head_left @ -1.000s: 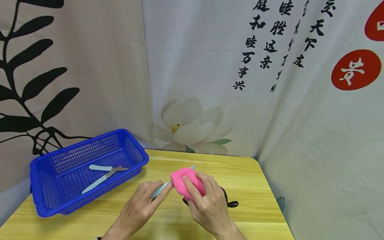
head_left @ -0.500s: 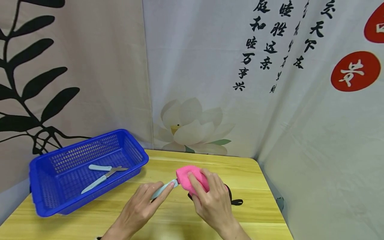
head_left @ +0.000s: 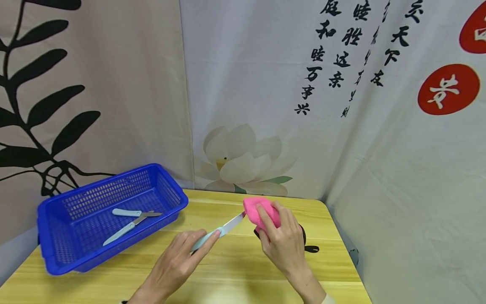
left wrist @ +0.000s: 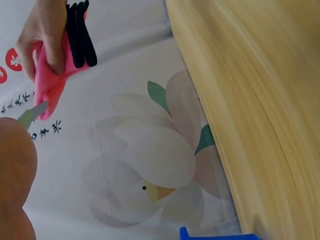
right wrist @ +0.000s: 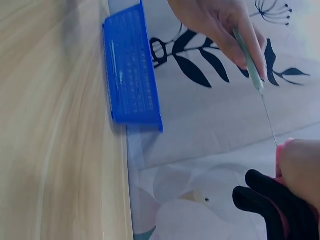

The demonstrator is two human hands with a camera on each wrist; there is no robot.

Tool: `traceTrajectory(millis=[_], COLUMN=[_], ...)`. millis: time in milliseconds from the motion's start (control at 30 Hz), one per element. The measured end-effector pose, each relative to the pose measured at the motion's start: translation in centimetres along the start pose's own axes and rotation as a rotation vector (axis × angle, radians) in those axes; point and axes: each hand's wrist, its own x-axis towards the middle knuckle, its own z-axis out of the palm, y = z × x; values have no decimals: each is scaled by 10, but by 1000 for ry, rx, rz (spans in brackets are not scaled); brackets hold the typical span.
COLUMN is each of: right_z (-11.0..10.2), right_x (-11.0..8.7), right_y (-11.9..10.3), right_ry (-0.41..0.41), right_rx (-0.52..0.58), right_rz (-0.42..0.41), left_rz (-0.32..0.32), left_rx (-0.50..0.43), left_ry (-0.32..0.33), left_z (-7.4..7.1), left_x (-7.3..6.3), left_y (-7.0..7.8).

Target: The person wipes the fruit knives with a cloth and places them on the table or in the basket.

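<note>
My left hand (head_left: 176, 258) grips a small knife by its pale blue handle (head_left: 206, 240), index finger stretched along it. The bare blade (head_left: 233, 222) points up and to the right. My right hand (head_left: 280, 237) pinches a bunched pink cloth (head_left: 251, 210) at the blade's tip. Black edging and a loop (head_left: 312, 249) hang from the cloth beside that hand. In the left wrist view the pink cloth (left wrist: 52, 85) wraps the end of the blade. The right wrist view shows the thin blade edge-on, running from the handle (right wrist: 248, 57) to the cloth.
A blue mesh basket (head_left: 114, 192) stands at the table's left. Inside lie two similar knives, one handle (head_left: 127, 212) near the back, another (head_left: 119, 234) nearer the front. The wooden table (head_left: 212, 278) meets a printed cloth backdrop (head_left: 243, 84) behind.
My right hand has slid the pink cloth along the knife, up and to the right, from near the handle to the tip, baring the blade. My left hand holds still.
</note>
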Motion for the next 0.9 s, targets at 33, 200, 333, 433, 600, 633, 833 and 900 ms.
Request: traceTrajectory(millis=[33, 200, 333, 433, 600, 633, 833, 900], right_z=[0, -5, -9, -11, -11, -10, -8, -7], right_x=[0, -3, -1, 1, 2, 3, 2, 2], right_y=[2, 5, -5, -17, -36, -39, -47, -48], right_ry=[-5, -3, 14, 27, 48, 48, 35, 42], right_rx=[-4, 17, 70, 106, 131, 135, 163, 157], right_rz=[15, 39, -2, -50, -139, -153, -179, -180], left_rz=[-6, -20, -20, -20, -12, -11, -10, 0], left_rx=[-4, -13, -8, -10, -14, -15, -17, -12], left_ry=[-10, -35, -43, -39, -23, -23, -15, 4], left_z=[0, -1, -1, -1, -1, -1, 0, 0], left_x=[0, 0, 0, 0, 0, 0, 0, 0], left_y=[0, -2, -3, -3, -1, -1, 0, 0])
